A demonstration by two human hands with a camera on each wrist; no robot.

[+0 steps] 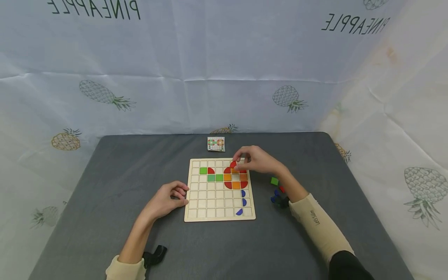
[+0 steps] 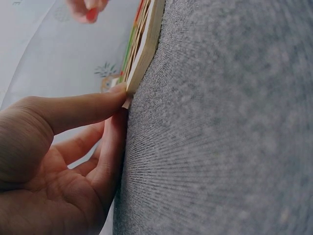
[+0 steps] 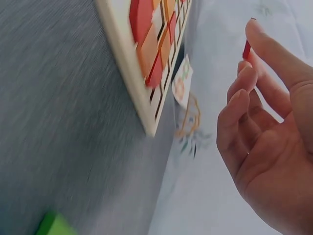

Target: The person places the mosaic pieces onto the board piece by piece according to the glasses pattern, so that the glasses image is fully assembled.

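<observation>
A wooden grid board (image 1: 196, 217) lies on the grey table and carries green, red, orange and blue tiles. My right hand (image 1: 252, 159) hovers over the board's upper right part and pinches a small red piece (image 1: 233, 165) between thumb and fingertips; the red piece (image 3: 246, 49) shows edge-on in the right wrist view. My left hand (image 1: 168, 200) rests on the table at the board's left edge, its thumb (image 2: 88, 110) and fingers touching the board's edge (image 2: 146, 54). Three blue pieces (image 1: 243, 202) sit in the board's right column.
A small pattern card (image 1: 216, 143) lies beyond the board. Loose green (image 1: 274, 181), red and blue pieces (image 1: 277, 196) sit right of the board beside my right forearm. A black strap (image 1: 155, 254) is by my left wrist. Pineapple-print cloth walls surround the table.
</observation>
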